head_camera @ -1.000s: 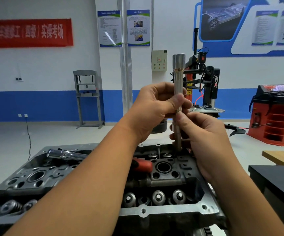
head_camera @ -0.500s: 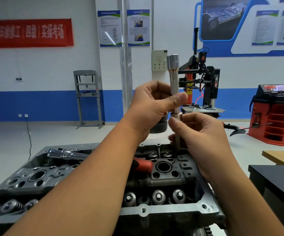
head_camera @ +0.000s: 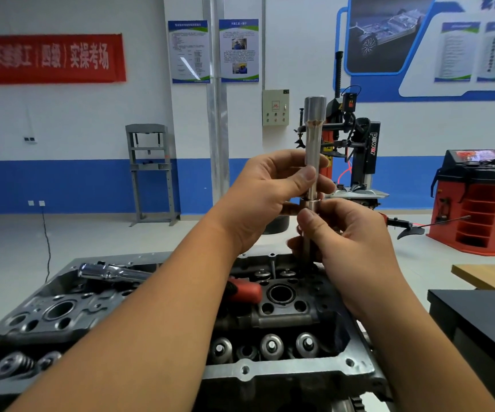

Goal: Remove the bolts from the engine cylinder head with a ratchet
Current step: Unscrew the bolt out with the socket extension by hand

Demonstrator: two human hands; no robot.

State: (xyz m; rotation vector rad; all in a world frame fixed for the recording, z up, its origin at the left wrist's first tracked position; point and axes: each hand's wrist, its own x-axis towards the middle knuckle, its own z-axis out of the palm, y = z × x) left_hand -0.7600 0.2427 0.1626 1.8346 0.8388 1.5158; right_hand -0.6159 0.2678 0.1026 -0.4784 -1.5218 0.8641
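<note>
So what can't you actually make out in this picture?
- Ratchet: middle hidden behind left forearm, head view.
- Long socket: lower end hidden by right hand.
- Whether a bolt sits inside it: cannot tell.
- Wall posters: print too small.
- Cylinder head: cut off at bottom edge.

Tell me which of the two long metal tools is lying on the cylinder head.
The ratchet with the red grip, resting across the cylinder head behind the left forearm. The other, the long socket, is held upright in both hands.
</note>
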